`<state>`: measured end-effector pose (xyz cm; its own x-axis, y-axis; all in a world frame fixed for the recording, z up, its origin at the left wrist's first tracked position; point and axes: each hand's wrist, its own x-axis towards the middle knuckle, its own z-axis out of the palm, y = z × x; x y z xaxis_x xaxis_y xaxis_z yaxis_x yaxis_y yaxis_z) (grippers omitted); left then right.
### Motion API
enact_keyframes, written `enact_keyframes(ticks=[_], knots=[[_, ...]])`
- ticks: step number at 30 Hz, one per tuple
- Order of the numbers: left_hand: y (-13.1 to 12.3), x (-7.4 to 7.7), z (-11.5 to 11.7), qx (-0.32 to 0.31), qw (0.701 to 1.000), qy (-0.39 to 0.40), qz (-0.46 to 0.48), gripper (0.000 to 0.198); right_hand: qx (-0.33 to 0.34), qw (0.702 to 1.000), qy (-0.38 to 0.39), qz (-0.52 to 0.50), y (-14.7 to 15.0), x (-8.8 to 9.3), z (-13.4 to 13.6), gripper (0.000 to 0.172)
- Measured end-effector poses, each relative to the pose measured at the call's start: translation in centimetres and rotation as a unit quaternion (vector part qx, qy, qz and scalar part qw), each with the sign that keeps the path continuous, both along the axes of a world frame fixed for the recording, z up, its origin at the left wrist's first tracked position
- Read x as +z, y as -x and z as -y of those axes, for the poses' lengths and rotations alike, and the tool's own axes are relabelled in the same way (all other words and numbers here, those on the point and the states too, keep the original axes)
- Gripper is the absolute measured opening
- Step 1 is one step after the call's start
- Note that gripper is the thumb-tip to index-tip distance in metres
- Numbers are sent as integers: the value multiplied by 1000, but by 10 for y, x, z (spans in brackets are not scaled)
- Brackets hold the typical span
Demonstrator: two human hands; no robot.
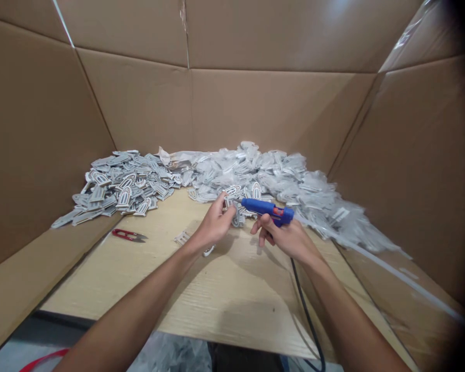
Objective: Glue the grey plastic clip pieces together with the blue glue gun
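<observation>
My right hand (277, 235) is wrapped round a blue hot glue gun (259, 207), whose nozzle points left. A long translucent glue stick (395, 278) runs out of the gun's back toward the lower right. My left hand (218, 219) pinches a small grey-and-white window-shaped piece (230, 203) right at the nozzle; the fingers partly cover it. Beyond the gun lies another arched window piece (256, 190). Below my left wrist, a pale slatted piece (182, 237) and a partly hidden white-edged piece (208, 251) rest on the wooden table (201, 294).
A heap of loose window pieces (127, 181) lies back left, and a pile of plastic-wrapped pieces (279, 173) stretches along the back and right. Red thread snips (129, 235) sit at left. A black cord (304, 305) hangs over the front edge. Cardboard walls (275, 108) enclose the table.
</observation>
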<state>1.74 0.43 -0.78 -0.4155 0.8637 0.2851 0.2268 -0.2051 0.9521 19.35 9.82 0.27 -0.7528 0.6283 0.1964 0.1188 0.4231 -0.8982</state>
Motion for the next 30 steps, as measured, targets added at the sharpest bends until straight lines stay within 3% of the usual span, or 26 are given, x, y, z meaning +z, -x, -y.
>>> enact_keyframes(ticks=[10, 22, 30], knots=[[-1, 1, 2, -6, 1000, 5, -20, 11, -9, 1000, 7, 19, 1, 7, 5, 64], [-3, 3, 6, 16, 1000, 4, -7, 26, -45, 994, -69, 68, -2, 9, 6, 66], [-3, 3, 6, 12, 1000, 0, -10, 23, -49, 993, -82, 70, -2, 8, 5, 64]])
